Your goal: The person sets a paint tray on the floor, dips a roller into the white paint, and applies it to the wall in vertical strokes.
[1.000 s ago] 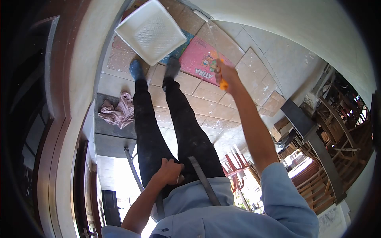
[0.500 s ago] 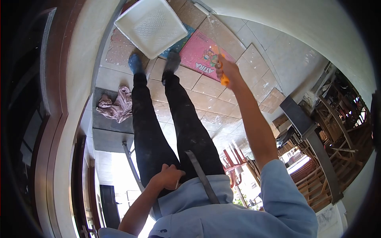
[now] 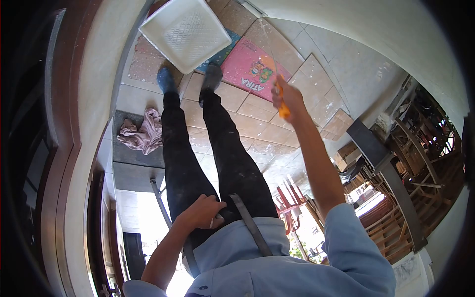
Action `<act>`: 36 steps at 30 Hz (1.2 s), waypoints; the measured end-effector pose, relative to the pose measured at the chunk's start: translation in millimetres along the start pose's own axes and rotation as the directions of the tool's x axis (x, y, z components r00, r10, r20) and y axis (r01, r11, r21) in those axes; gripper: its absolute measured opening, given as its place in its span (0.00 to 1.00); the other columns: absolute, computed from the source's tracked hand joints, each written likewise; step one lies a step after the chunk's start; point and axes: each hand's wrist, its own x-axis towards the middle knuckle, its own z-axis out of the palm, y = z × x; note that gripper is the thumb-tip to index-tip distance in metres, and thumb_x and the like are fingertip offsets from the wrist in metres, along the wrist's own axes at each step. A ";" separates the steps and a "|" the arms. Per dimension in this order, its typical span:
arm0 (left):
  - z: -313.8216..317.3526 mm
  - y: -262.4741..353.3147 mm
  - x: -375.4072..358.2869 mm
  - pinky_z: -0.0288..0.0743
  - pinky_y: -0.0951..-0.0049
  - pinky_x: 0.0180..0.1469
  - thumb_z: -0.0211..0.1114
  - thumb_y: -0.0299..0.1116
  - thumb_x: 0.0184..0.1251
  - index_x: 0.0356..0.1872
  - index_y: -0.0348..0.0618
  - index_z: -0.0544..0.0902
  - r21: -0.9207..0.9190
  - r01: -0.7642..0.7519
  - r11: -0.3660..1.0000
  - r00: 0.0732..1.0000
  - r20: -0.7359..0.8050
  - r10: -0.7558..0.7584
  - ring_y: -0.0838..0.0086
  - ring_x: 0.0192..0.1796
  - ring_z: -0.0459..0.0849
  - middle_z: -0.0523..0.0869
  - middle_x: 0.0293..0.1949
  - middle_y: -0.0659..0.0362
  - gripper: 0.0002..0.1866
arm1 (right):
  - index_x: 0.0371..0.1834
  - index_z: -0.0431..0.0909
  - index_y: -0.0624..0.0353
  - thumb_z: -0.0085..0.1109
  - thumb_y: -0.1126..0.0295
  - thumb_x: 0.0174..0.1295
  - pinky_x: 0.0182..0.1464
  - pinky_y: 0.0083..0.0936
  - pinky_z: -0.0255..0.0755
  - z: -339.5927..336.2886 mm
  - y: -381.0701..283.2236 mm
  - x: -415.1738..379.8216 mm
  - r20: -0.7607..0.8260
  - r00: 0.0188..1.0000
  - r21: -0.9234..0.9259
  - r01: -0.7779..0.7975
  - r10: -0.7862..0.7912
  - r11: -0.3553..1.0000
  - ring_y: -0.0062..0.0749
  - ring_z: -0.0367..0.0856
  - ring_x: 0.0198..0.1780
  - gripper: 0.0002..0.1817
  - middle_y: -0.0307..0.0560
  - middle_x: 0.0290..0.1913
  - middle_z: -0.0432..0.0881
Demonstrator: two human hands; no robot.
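Observation:
My right hand [image 3: 290,100] is wrapped round the orange handle [image 3: 283,110] of a paint roller, held out over the floor. From the handle a thin metal rod runs up to the white roller head [image 3: 251,9] against the wall's foot, partly cut off by the view. My left hand [image 3: 202,213] is closed against the top of my black trousers; whether its curled fingers grip anything is hidden. Beyond my feet sits a white paint tray [image 3: 190,38] with a ribbed bottom, well away from both hands.
Tiles, flattened cardboard and a pink printed sheet [image 3: 237,69] lie under the roller, spotted with white. A crumpled pinkish cloth [image 3: 143,132] rests on a dark surface at left. Red plastic chairs [image 3: 291,200] and stacked wooden furniture [image 3: 420,163] stand on the right. A pale wall curves along the top.
My right hand has come slightly down and right with the roller handle, while the roller head stays by the wall's foot. My left hand has shifted slightly up and left on the trousers.

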 end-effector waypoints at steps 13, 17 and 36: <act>-41.3 -74.1 -52.6 0.77 0.66 0.45 0.60 0.35 0.69 0.39 0.38 0.79 -0.533 0.101 0.840 0.351 -0.771 -0.531 0.67 0.37 0.85 0.85 0.35 0.52 0.09 | 0.39 0.70 0.52 0.53 0.52 0.72 0.17 0.13 0.56 1.6 -7.6 42.5 0.001 1.000 -0.025 0.007 -0.007 1.000 0.13 0.61 0.17 0.15 0.32 0.23 0.68; -13.3 -102.2 -61.6 0.77 0.67 0.47 0.59 0.36 0.72 0.41 0.38 0.79 -0.653 0.094 0.752 0.362 -0.681 -0.636 0.67 0.39 0.86 0.85 0.35 0.52 0.11 | 0.38 0.70 0.52 0.53 0.50 0.71 0.16 0.14 0.56 -10.2 26.9 -41.1 -0.036 0.999 0.021 0.016 -0.016 1.000 0.13 0.61 0.15 0.16 0.31 0.22 0.67; 0.2 -99.5 -63.4 0.76 0.68 0.50 0.57 0.40 0.73 0.42 0.38 0.79 -0.701 0.061 0.711 0.330 -0.658 -0.677 0.67 0.41 0.85 0.85 0.36 0.53 0.13 | 0.38 0.71 0.55 0.51 0.48 0.71 0.16 0.20 0.60 -24.7 57.9 -4.6 -0.097 0.994 -0.159 0.026 -0.042 0.987 0.16 0.64 0.15 0.20 0.31 0.20 0.66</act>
